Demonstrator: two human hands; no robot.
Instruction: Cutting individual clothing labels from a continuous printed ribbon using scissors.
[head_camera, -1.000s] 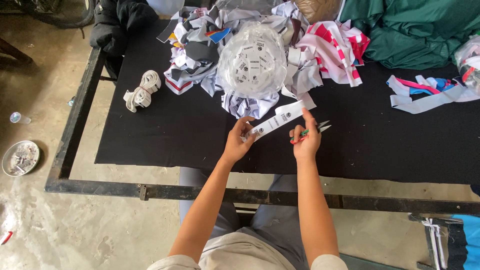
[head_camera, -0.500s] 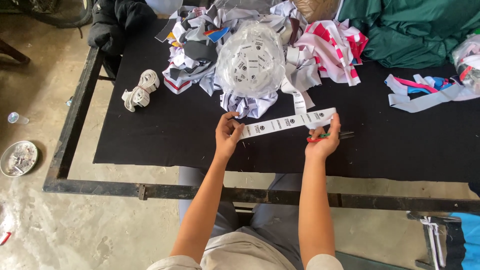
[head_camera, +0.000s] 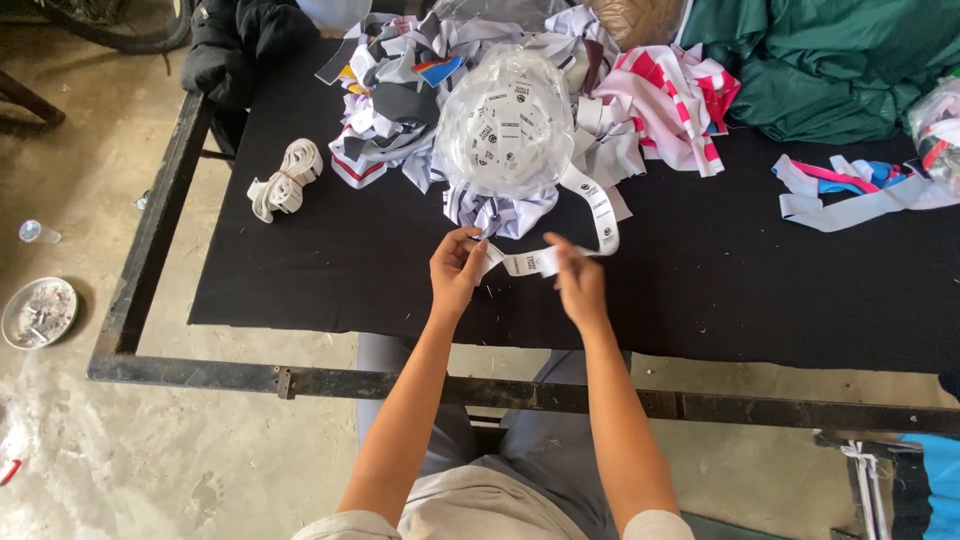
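A long white label strip (head_camera: 603, 218) with small dark marks runs out of a clear plastic bag (head_camera: 505, 125) full of the same strip, down to both my hands. My left hand (head_camera: 456, 272) pinches the strip's end above the black table cover (head_camera: 300, 270). My right hand (head_camera: 580, 288), blurred with motion, grips the strip a short way along, close to the left hand. Between them the strip sags in a loose fold. Whether anything else is in my right hand is hidden.
Fabric scraps (head_camera: 385, 90) are piled behind the bag, with pink-striped cloth (head_camera: 672, 100) and green cloth (head_camera: 830, 60) to the right. A white elastic bundle (head_camera: 285, 180) lies left, pale strips (head_camera: 850, 195) right. The metal table frame (head_camera: 200, 372) borders the front; a dish (head_camera: 38, 312) sits on the floor.
My right hand has moved left toward my left hand, so the strip that was stretched straight between them now hangs slack and folded.
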